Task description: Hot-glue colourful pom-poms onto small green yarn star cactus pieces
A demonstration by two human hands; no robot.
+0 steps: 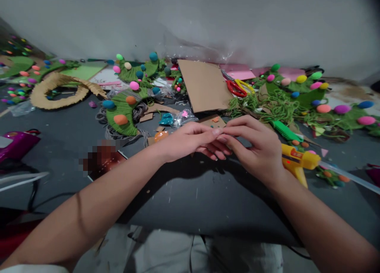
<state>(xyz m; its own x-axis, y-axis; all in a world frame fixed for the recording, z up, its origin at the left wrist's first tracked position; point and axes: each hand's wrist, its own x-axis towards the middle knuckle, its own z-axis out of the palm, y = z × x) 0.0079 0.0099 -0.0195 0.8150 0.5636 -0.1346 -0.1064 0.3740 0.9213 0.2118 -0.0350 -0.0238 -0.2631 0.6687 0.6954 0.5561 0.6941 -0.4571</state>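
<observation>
Above the table's near part, my left hand point(197, 140) and my right hand point(257, 146) meet at the fingertips. The left fingers are stretched out, with no object visible in them. On the right, thumb and fingers close in a pinch against the left fingertips; anything between them is hidden or too small to name. Just right of my right hand is a yellow glue gun point(293, 156) with a clear glue stick in its back. Beyond the hands lie a green yarn-wrapped wreath piece point(126, 118) with coloured pom-poms and small plastic packets, one teal point(166, 119).
Behind stand a brown cardboard sheet point(204, 87), red-handled scissors point(236, 89), tangled green yarn point(259, 103) and a green comb point(286, 131). A tan wrapped ring point(41, 97) lies left, a purple glue gun point(20, 144) nearer. Pom-pom-covered green pieces point(308, 91) line the back right, before a grey wall.
</observation>
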